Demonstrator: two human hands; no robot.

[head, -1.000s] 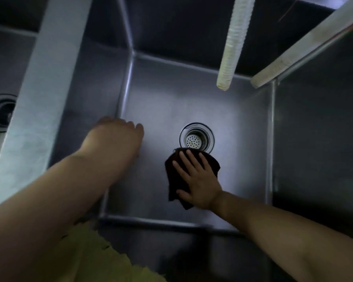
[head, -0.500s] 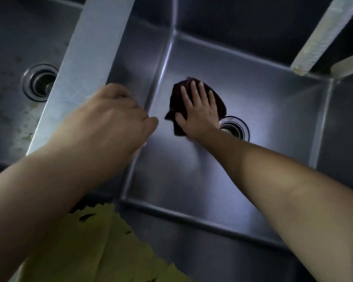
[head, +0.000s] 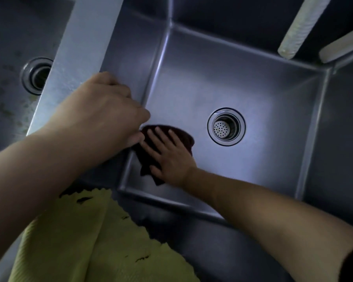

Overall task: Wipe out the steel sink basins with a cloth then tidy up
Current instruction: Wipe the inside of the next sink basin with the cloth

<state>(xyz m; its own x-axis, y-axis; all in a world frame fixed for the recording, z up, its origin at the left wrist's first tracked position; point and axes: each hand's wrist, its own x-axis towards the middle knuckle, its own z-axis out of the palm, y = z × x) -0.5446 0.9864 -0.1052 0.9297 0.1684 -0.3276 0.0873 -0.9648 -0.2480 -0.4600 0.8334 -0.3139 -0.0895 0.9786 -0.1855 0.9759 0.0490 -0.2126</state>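
The right steel basin (head: 243, 82) fills the middle of the view, with a round drain strainer (head: 226, 127) in its floor. A dark maroon cloth (head: 145, 161) lies on the basin floor near the front left corner, left of the strainer. My right hand (head: 169, 157) presses flat on the cloth with straight, spread fingers. My left hand (head: 102, 110) hovers at the right edge of the steel divider (head: 86, 47), above the basin's left wall. Its fingers are loosely curled and it holds nothing that I can see.
The left basin (head: 6, 58) has a stained floor and its own drain (head: 38, 75). A yellow-green cloth (head: 90, 241) hangs over the front rim. A ribbed white hose (head: 300, 23) and a pale pipe (head: 342, 45) hang over the back right corner.
My right hand has slid the cloth from the back left of the basin floor toward the front left corner. My left hand stays by the divider.
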